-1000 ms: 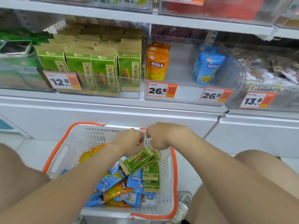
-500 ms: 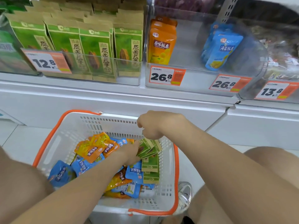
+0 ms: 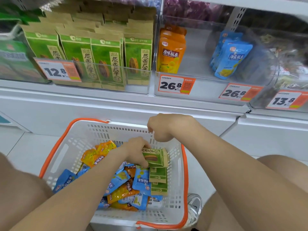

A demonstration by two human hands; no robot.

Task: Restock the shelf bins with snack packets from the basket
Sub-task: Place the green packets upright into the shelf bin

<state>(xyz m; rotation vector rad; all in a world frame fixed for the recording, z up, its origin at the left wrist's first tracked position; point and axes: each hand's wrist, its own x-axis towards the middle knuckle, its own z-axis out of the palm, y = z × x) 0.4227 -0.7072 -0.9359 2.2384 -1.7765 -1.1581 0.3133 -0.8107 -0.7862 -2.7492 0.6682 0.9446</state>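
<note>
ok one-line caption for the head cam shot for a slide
Left hand grips a green sunflower seed packet in the white basket, below the shelf bin stocked with the same packets.

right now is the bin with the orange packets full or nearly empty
Nearly empty: only a few orange packets stand at the left of the bin, bare floor beside them.

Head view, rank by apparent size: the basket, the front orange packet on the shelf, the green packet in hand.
1. Basket, largest by far.
2. Orange packet.
3. Green packet, smallest as seen; the left hand covers part, so that last ranking is unsure.
</note>
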